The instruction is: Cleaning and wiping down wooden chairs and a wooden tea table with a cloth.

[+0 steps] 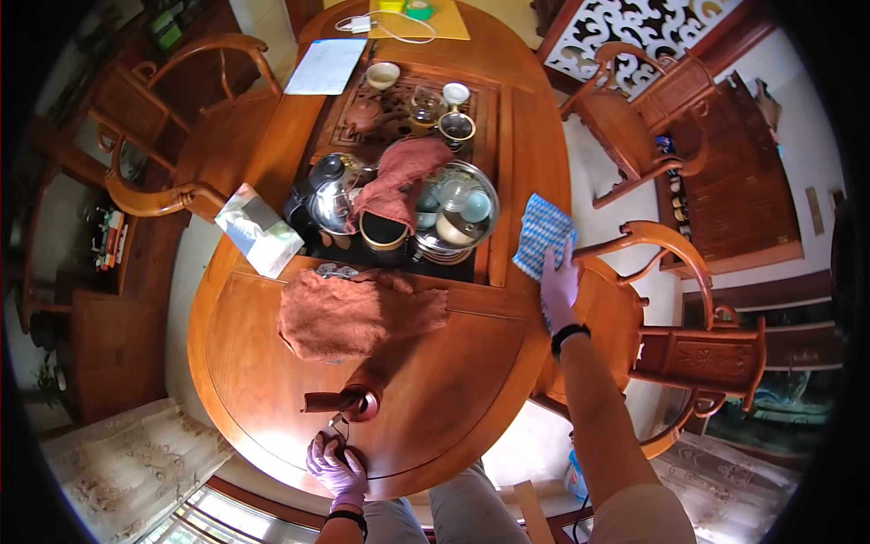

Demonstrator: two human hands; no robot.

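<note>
My right hand (561,284), in a thin purple glove, presses a blue-and-white checked cloth (544,231) against the right edge of the oval wooden tea table (435,421). My left hand (337,469), gloved the same way, rests on the table's near rim with its fingers bent and spread. Just beyond its fingertips stands a small dark-wood holder (360,404), with a flat wooden piece (322,402) beside it. A thin item between holder and hand is too small to name. A crumpled rust-coloured cloth (340,316) lies farther up, partly over something clear.
An inset tea tray (408,95) carries a steel kettle (334,197), a glass bowl (493,231) of cups, a clay teapot (363,114) and a reddish cloth (404,173). A tissue pack (259,231) lies left. Wooden armchairs (700,353) flank the table.
</note>
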